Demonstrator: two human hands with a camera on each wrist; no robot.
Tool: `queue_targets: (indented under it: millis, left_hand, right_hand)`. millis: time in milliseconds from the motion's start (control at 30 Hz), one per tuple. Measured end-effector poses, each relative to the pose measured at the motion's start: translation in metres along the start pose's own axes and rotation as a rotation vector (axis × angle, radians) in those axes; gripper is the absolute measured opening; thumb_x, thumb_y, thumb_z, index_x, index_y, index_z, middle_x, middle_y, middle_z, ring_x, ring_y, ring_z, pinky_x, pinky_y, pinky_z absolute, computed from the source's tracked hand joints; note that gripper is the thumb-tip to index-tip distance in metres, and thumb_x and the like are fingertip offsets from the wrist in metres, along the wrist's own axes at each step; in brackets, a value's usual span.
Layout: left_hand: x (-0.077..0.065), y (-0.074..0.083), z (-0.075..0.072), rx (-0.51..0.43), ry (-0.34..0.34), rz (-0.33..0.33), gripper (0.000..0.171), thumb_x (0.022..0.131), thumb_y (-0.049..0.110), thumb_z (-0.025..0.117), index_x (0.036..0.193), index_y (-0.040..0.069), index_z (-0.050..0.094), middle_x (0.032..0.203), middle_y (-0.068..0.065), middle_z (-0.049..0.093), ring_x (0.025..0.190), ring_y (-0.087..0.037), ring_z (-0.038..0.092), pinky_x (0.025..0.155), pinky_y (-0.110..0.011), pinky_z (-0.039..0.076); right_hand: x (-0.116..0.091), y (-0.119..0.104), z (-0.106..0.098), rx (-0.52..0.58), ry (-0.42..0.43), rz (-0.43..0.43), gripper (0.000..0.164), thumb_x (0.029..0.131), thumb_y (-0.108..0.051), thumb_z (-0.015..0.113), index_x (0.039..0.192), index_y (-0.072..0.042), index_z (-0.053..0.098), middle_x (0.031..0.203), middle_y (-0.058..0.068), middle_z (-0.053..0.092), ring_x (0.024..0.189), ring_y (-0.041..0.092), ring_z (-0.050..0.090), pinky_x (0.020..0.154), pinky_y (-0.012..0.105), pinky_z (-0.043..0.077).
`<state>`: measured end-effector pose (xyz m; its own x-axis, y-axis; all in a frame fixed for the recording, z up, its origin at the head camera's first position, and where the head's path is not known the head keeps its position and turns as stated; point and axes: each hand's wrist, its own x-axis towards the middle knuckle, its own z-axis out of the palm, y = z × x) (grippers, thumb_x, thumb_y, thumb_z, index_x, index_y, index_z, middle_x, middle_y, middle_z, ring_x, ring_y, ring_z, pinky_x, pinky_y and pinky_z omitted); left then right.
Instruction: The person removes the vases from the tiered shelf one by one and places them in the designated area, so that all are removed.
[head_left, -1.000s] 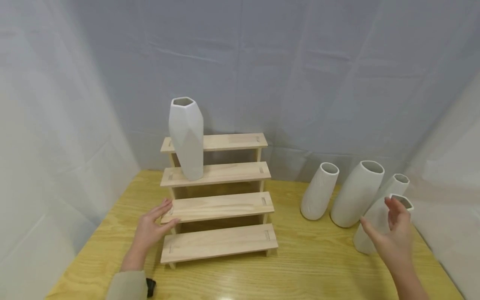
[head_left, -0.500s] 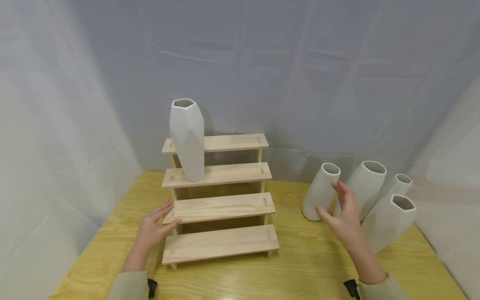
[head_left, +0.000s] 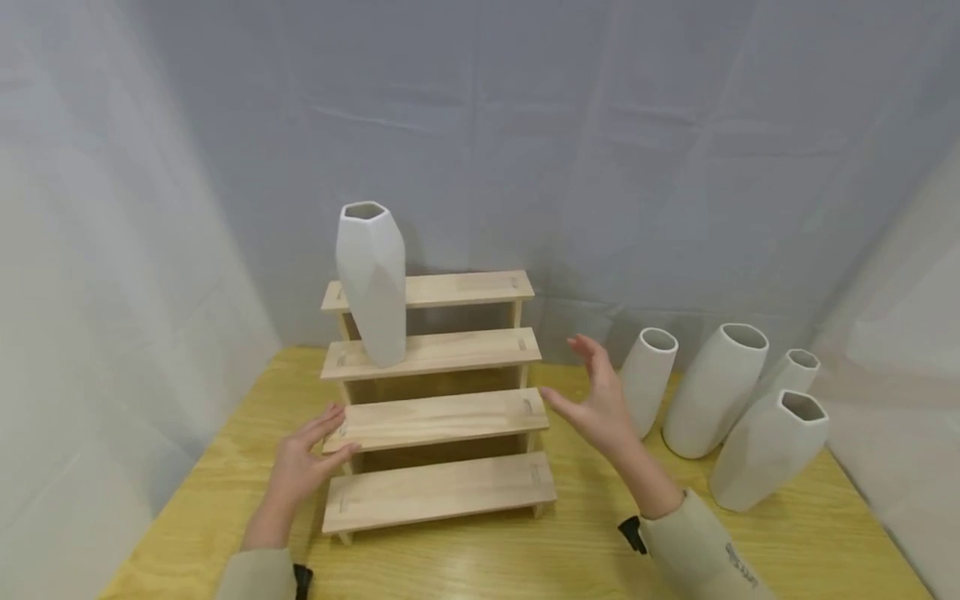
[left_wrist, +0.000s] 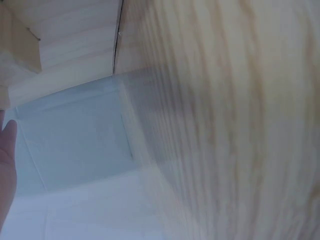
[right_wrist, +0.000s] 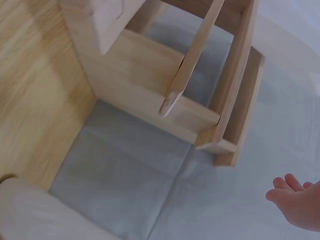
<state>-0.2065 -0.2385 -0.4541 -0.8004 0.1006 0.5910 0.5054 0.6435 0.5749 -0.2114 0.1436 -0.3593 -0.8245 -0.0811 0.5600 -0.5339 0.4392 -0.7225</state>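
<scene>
In the head view my left hand [head_left: 303, 458] touches the left end of a pale wooden step rack [head_left: 442, 418] at its third tier from the top, thumb and fingers spread. My right hand [head_left: 600, 404] is in the air just off the rack's right side, thumb and fingers apart, with nothing in it. A white faceted vase [head_left: 372, 283] stands at the left of the rack, its base on the second tier from the top. The right wrist view shows the rack's side [right_wrist: 145, 75] and my right hand [right_wrist: 299, 202] apart from it.
Several more white vases stand at the table's right: a slim one [head_left: 648, 379] partly behind my right hand, a wider one [head_left: 712, 392], a narrow one [head_left: 795, 371] and a faceted one [head_left: 772, 450]. Pale cloth [head_left: 480, 150] hangs behind the wooden table [head_left: 585, 533].
My right hand has moved left from beside the faceted vase on the right, past the slim vase, to the rack's right side. My left hand stays at the rack.
</scene>
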Motion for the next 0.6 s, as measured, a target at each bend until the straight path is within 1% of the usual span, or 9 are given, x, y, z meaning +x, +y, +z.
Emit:
queue_targets:
  millis: [67,200,400,533,600]
  left_hand:
    - [0.000,0.000,0.000,-0.001,-0.003,-0.003,0.051,0.065,0.010,0.078,0.109,-0.008,0.058,0.117,-0.020,0.053,0.116,-0.008,0.040,0.091,-0.004,0.026]
    - [-0.002,-0.001,0.001,0.004,0.008,-0.001,0.052,0.065,0.010,0.078,0.109,-0.008,0.058,0.117,-0.019,0.054,0.116,-0.012,0.042,0.090,-0.004,0.026]
    - [-0.002,-0.002,0.000,0.004,0.036,0.033,0.051,0.063,0.006,0.078,0.108,-0.009,0.059,0.115,-0.020,0.054,0.116,-0.009,0.042,0.090,-0.004,0.027]
    - [-0.001,0.000,0.000,-0.001,0.047,0.066,0.051,0.062,0.004,0.079,0.107,-0.009,0.059,0.114,-0.020,0.055,0.114,-0.016,0.045,0.091,-0.005,0.028]
    - [0.000,0.000,0.001,0.005,0.047,0.073,0.051,0.062,0.004,0.079,0.107,-0.009,0.059,0.113,-0.020,0.055,0.113,-0.022,0.046,0.090,-0.005,0.028]
  right_hand:
    - [0.005,-0.005,0.007,-0.009,-0.018,0.011,0.075,0.071,-0.010,0.074,0.130,0.005,0.029,0.126,0.020,0.043,0.120,0.030,0.036,0.100,0.044,0.029]
    - [0.014,-0.013,0.021,-0.003,-0.046,0.033,0.076,0.072,-0.017,0.074,0.131,0.003,0.029,0.126,0.017,0.043,0.119,0.028,0.036,0.099,0.044,0.030]
    - [0.029,-0.024,0.041,0.017,-0.086,0.026,0.076,0.075,-0.022,0.071,0.133,0.000,0.028,0.128,0.015,0.042,0.120,0.026,0.036,0.098,0.045,0.031]
    - [0.036,-0.032,0.055,0.030,-0.122,0.031,0.077,0.076,-0.025,0.070,0.134,-0.002,0.026,0.130,0.012,0.040,0.121,0.025,0.036,0.097,0.047,0.032]
    - [0.040,-0.036,0.062,0.039,-0.139,0.042,0.077,0.075,-0.026,0.070,0.135,-0.004,0.026,0.131,0.010,0.040,0.120,0.024,0.036,0.096,0.046,0.034]
